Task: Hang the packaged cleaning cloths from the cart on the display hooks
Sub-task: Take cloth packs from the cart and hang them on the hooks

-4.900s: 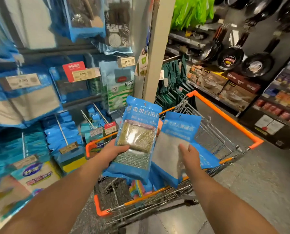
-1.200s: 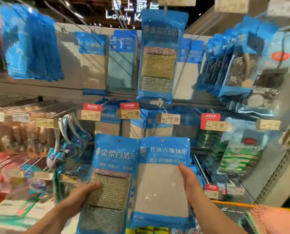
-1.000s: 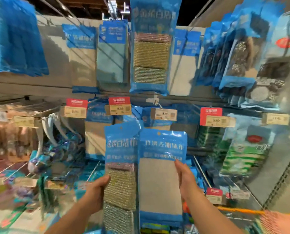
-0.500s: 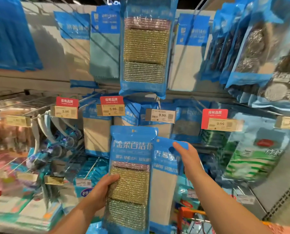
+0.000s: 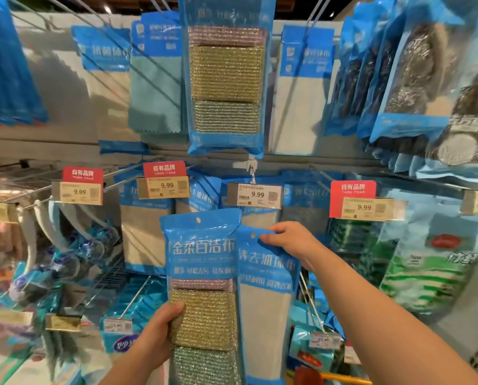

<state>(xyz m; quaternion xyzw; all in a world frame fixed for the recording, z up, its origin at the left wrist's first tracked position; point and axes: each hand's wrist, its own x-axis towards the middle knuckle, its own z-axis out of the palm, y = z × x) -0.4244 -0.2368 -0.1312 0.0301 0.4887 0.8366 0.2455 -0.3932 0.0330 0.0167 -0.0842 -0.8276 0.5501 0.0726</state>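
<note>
**Q:** Right hand (image 5: 293, 241) first: what is it doing, and why there?

**A:** It pinches the top edge of a flat blue plastic pack holding a pale grey cloth (image 5: 265, 301), thumb and fingers closed on the header just beside the small round hang hole (image 5: 253, 235). A grip this high lets the pack hang straight and leaves the hole exposed, which is probably the point: the hole must meet a hook tip.

**Q:** And the left hand (image 5: 162, 332)?

**A:** It clasps the left edge of a second blue pack with stacked pink, gold and silver-green mesh scouring cloths (image 5: 204, 301), fingers wrapped around at mid-height. That grip merely supports; this pack appears to be waiting its turn. It overlaps the front of the grey-cloth pack.

**Q:** Where do they belong?

**A:** Judging by matching stock: an identical mesh-cloth pack already hanging (image 5: 225, 76) sits directly above on the upper row, while similar grey-cloth packs (image 5: 146, 234) hang on the middle row behind the white 9.99 price tag (image 5: 255, 195). The wire display hook (image 5: 250, 169) bearing that tag is just above the right hand.

**Q:** Is the cart visible?

**A:** Only an orange cart rail (image 5: 343, 379) at the bottom edge. Neither held pack is on a hook yet.
</note>
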